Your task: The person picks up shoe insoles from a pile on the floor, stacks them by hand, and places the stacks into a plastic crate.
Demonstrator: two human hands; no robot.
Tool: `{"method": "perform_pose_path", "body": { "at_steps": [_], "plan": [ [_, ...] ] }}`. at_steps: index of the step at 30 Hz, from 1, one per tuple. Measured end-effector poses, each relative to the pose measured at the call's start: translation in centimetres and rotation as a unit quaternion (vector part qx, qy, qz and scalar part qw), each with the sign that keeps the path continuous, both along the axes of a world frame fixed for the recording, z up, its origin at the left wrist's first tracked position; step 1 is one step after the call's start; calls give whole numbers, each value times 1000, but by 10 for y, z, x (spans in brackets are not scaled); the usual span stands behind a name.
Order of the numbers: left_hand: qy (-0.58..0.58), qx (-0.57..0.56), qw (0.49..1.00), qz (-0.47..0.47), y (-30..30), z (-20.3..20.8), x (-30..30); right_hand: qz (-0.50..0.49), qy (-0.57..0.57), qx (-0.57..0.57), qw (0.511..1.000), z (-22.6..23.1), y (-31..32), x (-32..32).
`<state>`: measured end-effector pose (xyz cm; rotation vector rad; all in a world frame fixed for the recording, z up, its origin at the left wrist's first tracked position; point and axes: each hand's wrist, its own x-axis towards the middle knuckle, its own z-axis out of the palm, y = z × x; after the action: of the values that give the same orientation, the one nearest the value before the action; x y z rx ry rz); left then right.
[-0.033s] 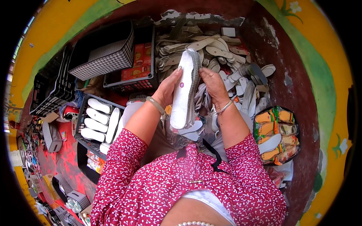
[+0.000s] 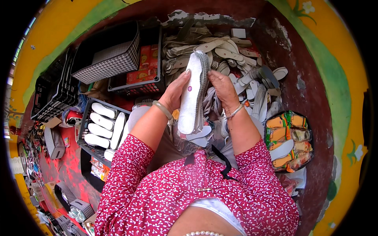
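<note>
A thick stack of white insoles [image 2: 191, 103] is held upright in front of me, its top one marked by a small round purple spot. My left hand [image 2: 176, 93] is closed on its left edge, thumb on the white face. At the right edge, my right hand [image 2: 223, 89] grips the layered grey-white side near the upper part. The fingers behind the stack are hidden. Loose pale insoles [image 2: 201, 136] lie on clear plastic over my lap, just below the stack. Past my hands spreads a big heap of insoles [image 2: 228, 54].
On the left, a dark crate [image 2: 87, 147] contains bundled white insoles [image 2: 100, 129]. Behind it are a houndstooth-patterned bin [image 2: 114, 63] and a black crate [image 2: 157, 80] with red boxes [image 2: 142, 75]. A container of orange-and-green packets [image 2: 278, 135] stands at my right, beside the dark red wall [image 2: 315, 118].
</note>
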<state>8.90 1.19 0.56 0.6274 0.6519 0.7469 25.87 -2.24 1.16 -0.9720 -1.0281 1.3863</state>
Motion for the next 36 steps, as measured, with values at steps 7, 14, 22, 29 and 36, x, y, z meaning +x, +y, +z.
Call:
{"method": "perform_pose_path", "body": {
  "at_steps": [7,14,22,29,36],
  "plan": [
    [3,48,998,-36,-6,8,-1,30,46,-10,998,13,2,4],
    [25,87,996,0,-9,8,7,19,59,-10,998,3,7,6],
    [127,115,985,-5,-8,-5,7,-195,-419,245,852,18,2,16],
    [187,271,943,51,-16,-20,13,-199,-436,215,851,27,-3,16],
    [225,300,923,83,-17,-21,15,-229,-437,298,817,22,-4,13]
  ]
}}
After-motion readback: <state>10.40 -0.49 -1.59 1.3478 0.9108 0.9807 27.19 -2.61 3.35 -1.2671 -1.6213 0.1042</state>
